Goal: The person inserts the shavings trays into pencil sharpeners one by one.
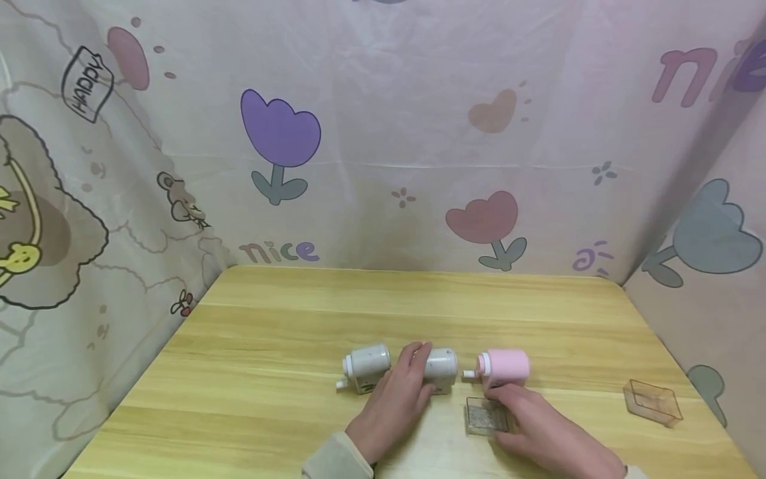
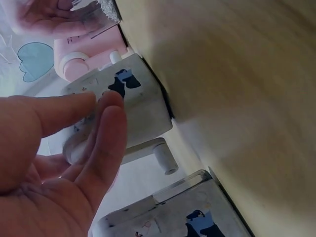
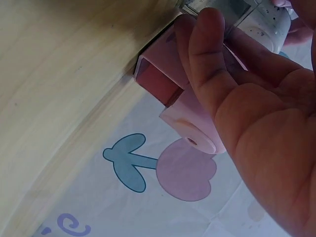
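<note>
A grey-white hand-crank pencil sharpener (image 1: 441, 370) stands on the table, and my left hand (image 1: 397, 392) holds it at its crank end, fingers over the top and thumb by the front. In the left wrist view a dark sticker (image 2: 126, 83) shows on its front. My right hand (image 1: 532, 416) holds a clear drawer (image 1: 486, 416) of shavings between fingers and thumb. Right behind it is a pink pencil sharpener (image 1: 509, 364); the right wrist view shows its open drawer slot (image 3: 159, 85). The drawer is mostly hidden by the fingers there.
Another grey-white pencil sharpener (image 1: 369, 361) stands left of my left hand, its crank facing left. At the right edge of the wooden table (image 1: 269, 319) lies a transparent brownish drawer (image 1: 652, 402). Printed cloth (image 1: 383, 133) hangs behind and on both sides.
</note>
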`<state>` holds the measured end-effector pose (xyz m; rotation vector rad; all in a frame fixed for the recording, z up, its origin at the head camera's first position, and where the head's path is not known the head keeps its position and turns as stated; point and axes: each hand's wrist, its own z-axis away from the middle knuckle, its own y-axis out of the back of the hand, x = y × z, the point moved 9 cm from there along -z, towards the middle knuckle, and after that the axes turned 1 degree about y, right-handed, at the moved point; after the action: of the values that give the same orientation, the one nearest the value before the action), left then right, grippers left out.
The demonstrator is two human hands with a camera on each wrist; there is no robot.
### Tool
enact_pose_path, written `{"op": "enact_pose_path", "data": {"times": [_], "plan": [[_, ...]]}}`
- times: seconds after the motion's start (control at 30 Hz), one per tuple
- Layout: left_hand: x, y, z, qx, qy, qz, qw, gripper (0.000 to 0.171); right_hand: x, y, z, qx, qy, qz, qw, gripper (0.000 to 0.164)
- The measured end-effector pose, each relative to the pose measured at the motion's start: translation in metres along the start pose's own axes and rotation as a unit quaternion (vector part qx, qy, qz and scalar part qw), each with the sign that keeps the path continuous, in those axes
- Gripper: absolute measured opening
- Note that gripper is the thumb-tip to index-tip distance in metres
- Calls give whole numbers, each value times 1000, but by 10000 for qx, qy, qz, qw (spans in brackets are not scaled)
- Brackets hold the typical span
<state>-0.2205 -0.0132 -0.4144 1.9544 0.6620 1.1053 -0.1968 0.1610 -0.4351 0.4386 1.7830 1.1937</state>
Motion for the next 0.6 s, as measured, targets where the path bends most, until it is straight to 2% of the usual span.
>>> {"op": "enact_pose_path", "data": {"times": [0.33, 0.6], "plan": [[2, 4, 2, -20, -399, 164, 9991, 52, -3, 1, -3, 121, 137, 82, 9998, 29], [17, 9, 11, -741, -390, 71, 9965, 49, 0, -2, -2, 6, 15, 215, 9998, 36]]}}
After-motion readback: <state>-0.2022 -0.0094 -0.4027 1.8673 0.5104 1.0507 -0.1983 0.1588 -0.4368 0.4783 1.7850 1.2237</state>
